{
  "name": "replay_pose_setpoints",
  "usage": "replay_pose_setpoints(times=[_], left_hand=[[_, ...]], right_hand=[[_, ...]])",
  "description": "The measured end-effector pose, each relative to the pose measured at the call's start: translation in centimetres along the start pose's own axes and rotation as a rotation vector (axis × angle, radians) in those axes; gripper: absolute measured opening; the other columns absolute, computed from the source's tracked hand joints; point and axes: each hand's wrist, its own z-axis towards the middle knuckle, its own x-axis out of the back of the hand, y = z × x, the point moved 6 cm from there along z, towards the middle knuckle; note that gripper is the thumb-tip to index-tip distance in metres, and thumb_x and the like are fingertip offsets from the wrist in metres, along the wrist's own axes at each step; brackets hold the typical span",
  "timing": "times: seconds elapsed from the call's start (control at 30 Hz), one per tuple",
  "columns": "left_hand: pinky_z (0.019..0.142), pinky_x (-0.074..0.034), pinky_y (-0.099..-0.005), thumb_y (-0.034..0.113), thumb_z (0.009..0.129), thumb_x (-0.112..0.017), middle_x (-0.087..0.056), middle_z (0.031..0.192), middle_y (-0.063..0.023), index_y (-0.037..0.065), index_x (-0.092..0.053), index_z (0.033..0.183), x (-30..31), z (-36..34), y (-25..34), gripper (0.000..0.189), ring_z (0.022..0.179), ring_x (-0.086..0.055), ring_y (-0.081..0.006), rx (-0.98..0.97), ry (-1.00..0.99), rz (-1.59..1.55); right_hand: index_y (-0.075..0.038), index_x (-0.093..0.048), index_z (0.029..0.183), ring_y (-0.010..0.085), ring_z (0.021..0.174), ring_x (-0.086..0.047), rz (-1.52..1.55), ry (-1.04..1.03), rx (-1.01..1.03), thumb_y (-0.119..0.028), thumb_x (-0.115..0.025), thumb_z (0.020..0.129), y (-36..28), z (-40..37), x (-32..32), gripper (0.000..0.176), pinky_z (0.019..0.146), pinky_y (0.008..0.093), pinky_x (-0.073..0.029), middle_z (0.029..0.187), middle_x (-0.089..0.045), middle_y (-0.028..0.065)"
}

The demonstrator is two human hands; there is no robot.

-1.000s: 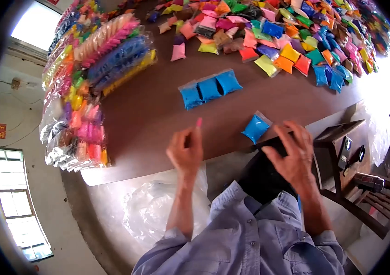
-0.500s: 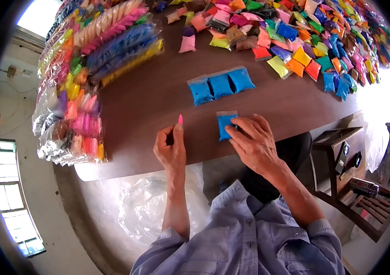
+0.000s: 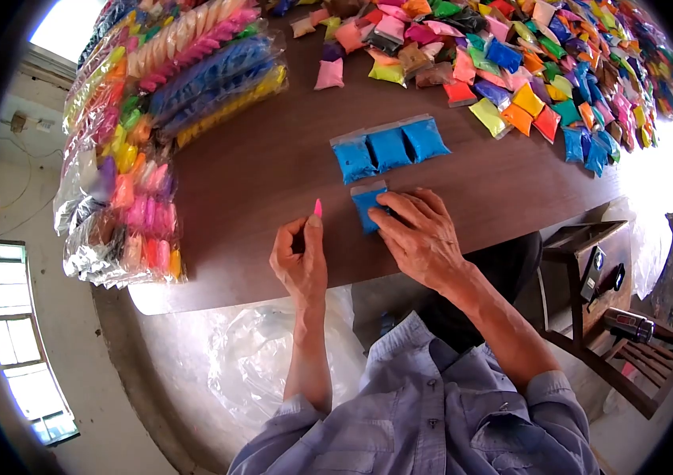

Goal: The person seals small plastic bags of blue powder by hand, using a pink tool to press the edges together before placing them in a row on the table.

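My left hand (image 3: 299,257) is closed over the table edge, with a small pink pointed piece (image 3: 318,208) sticking up between thumb and forefinger. The rest of that piece is hidden in my fingers. My right hand (image 3: 423,237) has its fingers on a single small blue clay packet (image 3: 366,203) in clear plastic, covering its right side. Just beyond lies a joined strip of three blue packets (image 3: 390,149), flat on the brown table (image 3: 249,190).
Bagged strips of colourful packets (image 3: 214,79) are stacked along the left. A large heap of loose coloured packets (image 3: 526,99) spreads over the far right. Clear plastic sheeting (image 3: 265,352) lies below the table's front edge, and a wooden chair (image 3: 590,277) stands at right.
My right hand and the single blue packet have shifted left, nearer the strip of three. My left hand stays almost in place, still holding the pink piece.
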Motion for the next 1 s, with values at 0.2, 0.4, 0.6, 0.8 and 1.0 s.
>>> replay_pose_setpoints(times=[0.2,0.4,0.6,0.8,1.0], left_hand=[[0.065,-0.045,-0.0243,0.020,0.102,-0.075,-0.067,0.088,0.0004,-0.001,-0.076,0.104,-0.1,0.1,-1.7,0.022,0.075,-0.056,-0.0070,0.006,0.040,0.032],[0.056,-0.036,-0.0248,0.026,0.103,-0.074,-0.062,0.080,0.0026,0.001,-0.075,0.100,-0.2,0.3,-1.6,0.024,0.065,-0.046,-0.0044,-0.011,0.003,0.056],[0.066,-0.044,-0.0278,0.023,0.103,-0.074,-0.066,0.085,-0.0012,-0.001,-0.074,0.098,-0.1,0.3,-2.1,0.024,0.075,-0.054,-0.0093,-0.005,-0.001,0.119],[0.063,-0.042,-0.0266,0.024,0.103,-0.073,-0.064,0.082,-0.0006,-0.001,-0.071,0.094,-0.6,0.2,-1.2,0.027,0.072,-0.052,-0.0083,0.032,-0.017,0.066],[0.064,-0.042,-0.0259,0.025,0.104,-0.074,-0.063,0.082,-0.0009,-0.001,-0.071,0.093,-0.8,0.5,-1.0,0.029,0.073,-0.053,-0.0090,0.020,-0.031,0.129]], right_hand=[[-0.012,-0.075,0.117,0.0253,0.114,-0.069,-0.049,0.019,-0.024,-0.005,-0.078,0.083,0.4,-0.5,0.1,0.034,0.106,0.0444,-0.048,0.129,-0.067,0.0059],[-0.012,-0.074,0.117,0.0250,0.115,-0.067,0.008,0.047,0.007,-0.007,-0.078,0.083,0.4,-0.5,-0.2,0.035,0.106,0.0460,-0.047,0.128,-0.067,0.0060],[-0.014,-0.074,0.119,0.0297,0.115,-0.067,0.084,0.144,-0.136,-0.016,-0.080,0.087,2.8,-2.7,3.7,0.032,0.103,0.0477,-0.049,0.129,-0.067,0.0071],[-0.013,-0.076,0.116,0.0313,0.112,-0.069,-0.420,0.483,-0.435,-0.013,-0.076,0.089,14.8,-8.5,14.4,0.027,0.095,0.0482,-0.053,0.118,-0.074,0.0088],[-0.010,-0.076,0.125,0.0342,0.119,-0.068,-0.490,0.518,-0.718,-0.016,-0.073,0.095,23.4,-9.8,20.4,0.031,0.101,0.0462,-0.054,0.125,-0.074,0.0115]])
